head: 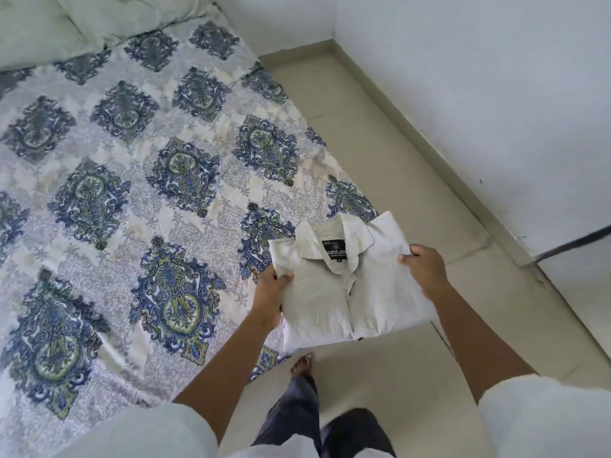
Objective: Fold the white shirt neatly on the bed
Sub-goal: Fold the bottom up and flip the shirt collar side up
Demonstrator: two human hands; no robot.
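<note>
The white shirt (pixel 334 292) is folded into a compact rectangle, collar and black neck label facing up, button placket down the middle. I hold it in the air over the bed's right edge. My left hand (pixel 269 299) grips its left side, thumb on top and fingers underneath. My right hand (pixel 426 271) grips the right side the same way. The bed (pixel 139 200) is covered with a white sheet printed with blue and green medallions, and it fills the left of the view.
A pale green pillow or duvet (pixel 82 18) lies at the head of the bed. Beige floor tiles (pixel 380 375) run along the bed's right side to a white wall (pixel 479 94). My legs and a bare foot (pixel 302 363) stand on the floor.
</note>
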